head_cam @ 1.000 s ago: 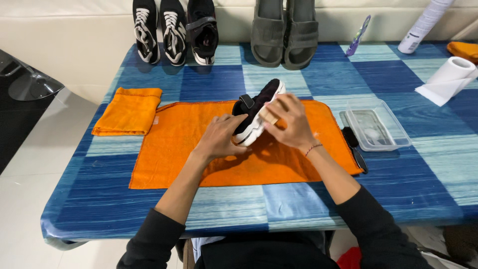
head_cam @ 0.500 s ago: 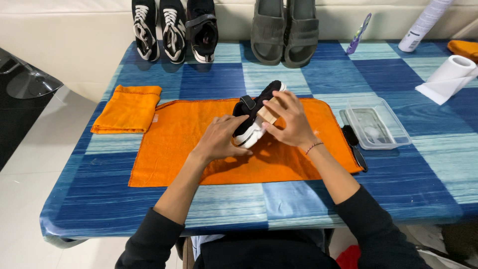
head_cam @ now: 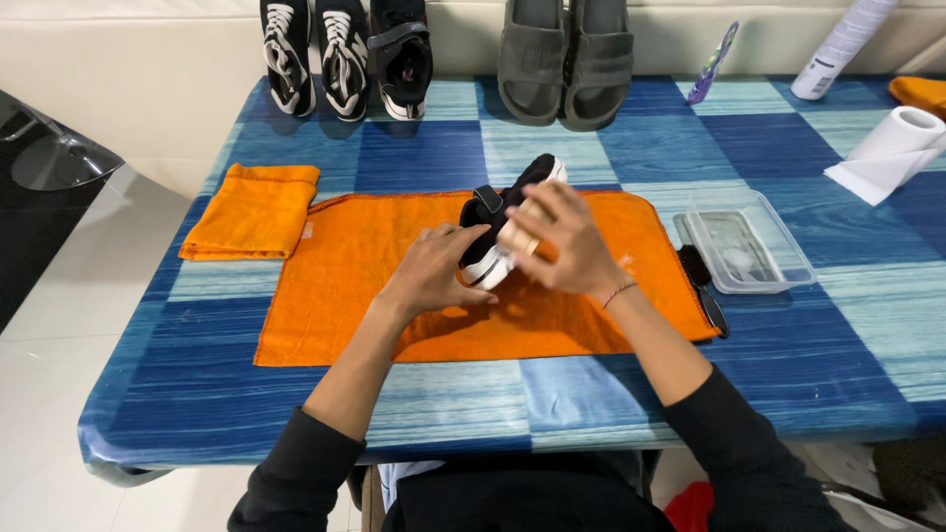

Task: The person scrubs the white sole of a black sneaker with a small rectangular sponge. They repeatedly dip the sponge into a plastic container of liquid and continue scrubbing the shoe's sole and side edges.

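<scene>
A black shoe with a white sole [head_cam: 490, 209] lies on its side on a spread orange cloth [head_cam: 365, 296] at the middle of the table. My left hand [head_cam: 434, 268] grips the shoe at its near end and holds it down. My right hand [head_cam: 570, 241] presses a small pale brush [head_cam: 516, 237] against the side of the sole. The fingers hide most of the brush. The toe of the shoe [head_cam: 543, 171] points away from me.
A folded orange cloth [head_cam: 251, 210] lies to the left, and a clear plastic tray [head_cam: 749, 241] with a black tool [head_cam: 702, 281] beside it to the right. Along the far edge stand black-and-white sneakers [head_cam: 315, 54], a black shoe [head_cam: 404, 54], grey slides [head_cam: 564, 59], a purple toothbrush [head_cam: 711, 64], a spray can [head_cam: 838, 49] and a paper roll [head_cam: 892, 148].
My right hand with the brush has slid a little along the side of the shoe. The shoe and my left hand stay where they were.
</scene>
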